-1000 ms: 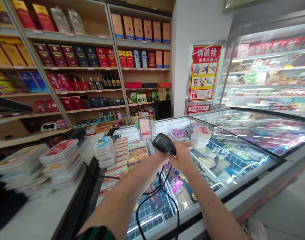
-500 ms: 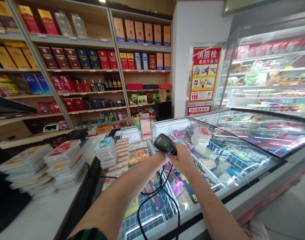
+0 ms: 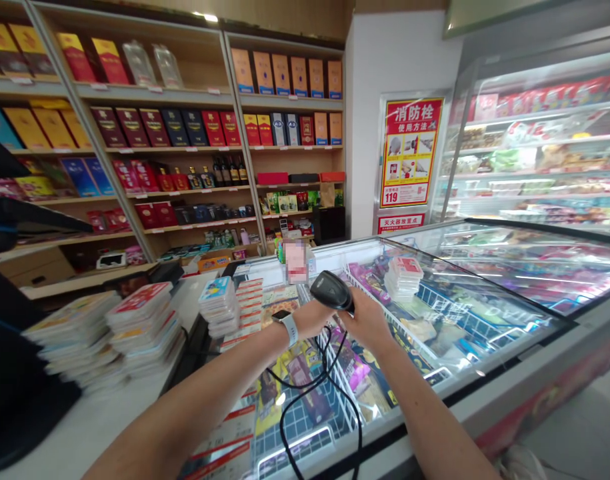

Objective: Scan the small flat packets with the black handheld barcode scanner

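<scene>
A black barcode scanner (image 3: 331, 291) with a dangling black cable (image 3: 329, 373) is held over the glass-topped freezer. My right hand (image 3: 367, 320) wraps round its handle. Just left of it, my left hand (image 3: 315, 320) reaches in behind the scanner, which hides its fingers; a watch (image 3: 287, 327) with a pale strap is on that wrist. Beyond the scanner, near the freezer's back edge, a small pinkish item (image 3: 295, 260) appears blurred. Under the glass are wire baskets with packaged food.
Stacks of flat plastic boxes stand on the white counter (image 3: 129, 417) at left; a smaller stack (image 3: 219, 303) and another stack (image 3: 403, 277) are on the freezer. Shelves of boxed goods line the back, beside a red poster (image 3: 411, 150).
My left forearm has shifted left and lower, with the wrist drawn slightly left so the watch shows. The view has shifted a little; my right hand still grips the scanner.
</scene>
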`<state>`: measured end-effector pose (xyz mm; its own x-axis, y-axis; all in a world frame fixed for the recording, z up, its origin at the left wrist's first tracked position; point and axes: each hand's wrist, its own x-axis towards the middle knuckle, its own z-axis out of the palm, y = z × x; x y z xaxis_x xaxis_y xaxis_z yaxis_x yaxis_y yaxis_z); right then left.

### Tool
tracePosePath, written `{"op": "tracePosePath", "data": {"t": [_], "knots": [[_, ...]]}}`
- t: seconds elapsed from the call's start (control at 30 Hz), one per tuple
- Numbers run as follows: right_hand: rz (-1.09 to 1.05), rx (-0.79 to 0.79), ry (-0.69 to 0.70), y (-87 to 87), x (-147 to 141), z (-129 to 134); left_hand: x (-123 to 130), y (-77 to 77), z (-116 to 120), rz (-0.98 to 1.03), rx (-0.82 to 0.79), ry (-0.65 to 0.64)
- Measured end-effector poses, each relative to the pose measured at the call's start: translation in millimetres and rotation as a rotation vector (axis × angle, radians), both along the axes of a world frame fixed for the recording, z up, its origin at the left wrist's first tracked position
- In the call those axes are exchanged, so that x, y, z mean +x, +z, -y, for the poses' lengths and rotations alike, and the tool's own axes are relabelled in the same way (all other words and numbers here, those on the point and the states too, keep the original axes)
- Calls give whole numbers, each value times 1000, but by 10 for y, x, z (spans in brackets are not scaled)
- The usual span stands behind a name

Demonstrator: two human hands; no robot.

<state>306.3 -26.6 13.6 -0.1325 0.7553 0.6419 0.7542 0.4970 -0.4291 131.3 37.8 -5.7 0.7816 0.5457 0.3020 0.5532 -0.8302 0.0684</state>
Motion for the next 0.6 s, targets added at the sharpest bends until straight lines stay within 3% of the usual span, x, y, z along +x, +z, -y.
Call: {"op": "tracePosePath", "data": {"t": [0.2, 0.3, 0.47, 0.6], "knots": [[-15, -23, 18, 23, -11, 13, -494, -40, 212, 0, 26, 19], [-7, -38, 4, 26, -20, 14, -701, -59, 327, 35, 39, 92], [-10, -40, 17, 19, -21, 12, -822, 15, 478, 142, 29, 411], [-13, -31, 14, 10, -14, 3, -769, 30, 444, 147, 0, 657]]}}
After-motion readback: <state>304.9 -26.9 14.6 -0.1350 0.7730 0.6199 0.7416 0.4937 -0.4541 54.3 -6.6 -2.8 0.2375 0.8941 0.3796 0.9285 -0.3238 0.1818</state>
